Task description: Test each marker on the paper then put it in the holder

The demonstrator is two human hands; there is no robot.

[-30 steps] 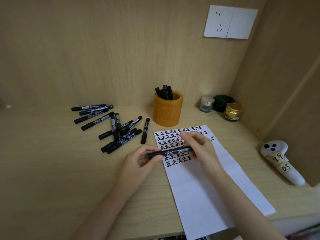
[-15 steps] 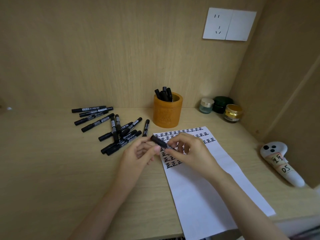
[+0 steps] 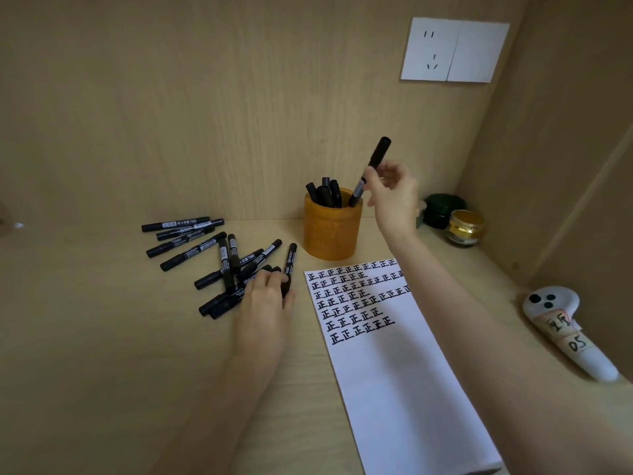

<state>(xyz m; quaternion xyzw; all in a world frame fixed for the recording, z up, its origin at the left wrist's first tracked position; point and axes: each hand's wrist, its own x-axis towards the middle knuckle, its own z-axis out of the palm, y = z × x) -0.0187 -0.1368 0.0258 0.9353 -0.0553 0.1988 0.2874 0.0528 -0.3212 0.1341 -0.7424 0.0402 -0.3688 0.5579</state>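
Desk (image 3: 102, 337), left hand (image 3: 265, 303) over some markers' (image 3: 191, 250) ends, paper (image 3: 394, 389) cut off below.

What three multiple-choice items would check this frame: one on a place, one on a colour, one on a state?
1. Where is the lower end of the marker gripped by the right hand?
A. On the paper
B. At the mouth of the holder
C. Against the wall socket

2. What colour is the holder?
A. Orange
B. White
C. Green

3. What is the left hand doing?
A. Lying flat on the paper
B. Raised in the air
C. Touching the loose markers

Answers: 1 B, the lower end dips just inside the rim; 2 A, its wall is plainly orange; 3 C, its fingers lie over the near end of the pile.
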